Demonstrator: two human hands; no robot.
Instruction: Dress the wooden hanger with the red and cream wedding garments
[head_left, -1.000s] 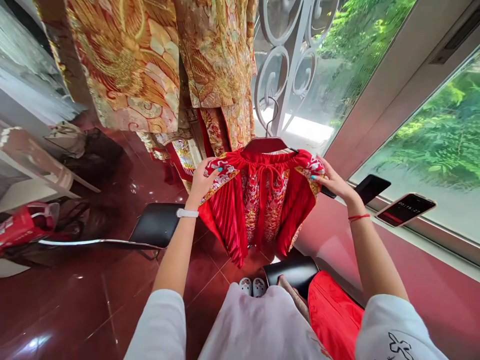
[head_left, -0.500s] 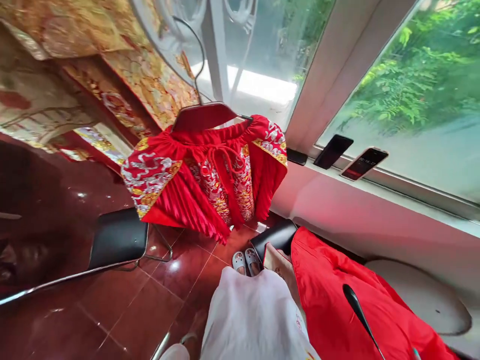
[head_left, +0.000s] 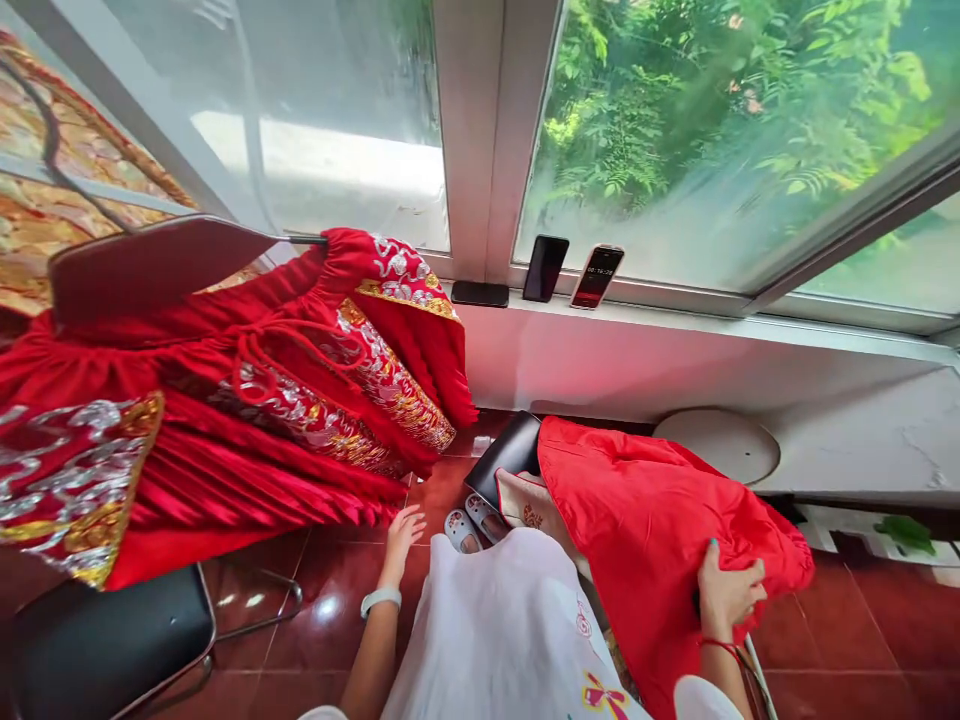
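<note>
My left hand (head_left: 403, 541), with a white band at the wrist, reaches forward with fingers apart and nothing in it. Close ahead of it is the lower edge of a red pleated skirt (head_left: 277, 430) with silver and gold embroidery and a tied cord at the waist. That skirt hangs from a dark red hanger (head_left: 172, 265) with a metal hook. My right hand (head_left: 729, 592) rests with curled fingers on a plain red garment (head_left: 637, 510) draped over a seat at my right. A small dark thing shows beside that palm, mostly hidden.
Three phones, two propped upright (head_left: 545, 268) (head_left: 598, 275) and one lying flat (head_left: 480, 294), are on the windowsill (head_left: 675, 322). A black chair (head_left: 112, 640) stands at the lower left. A round pale board (head_left: 720, 445) leans by the wall.
The view has swung right and closer to the hanging skirt. Both hands have come into view, the right one onto the red garment. The black tapered piece on that garment is now mostly covered.
</note>
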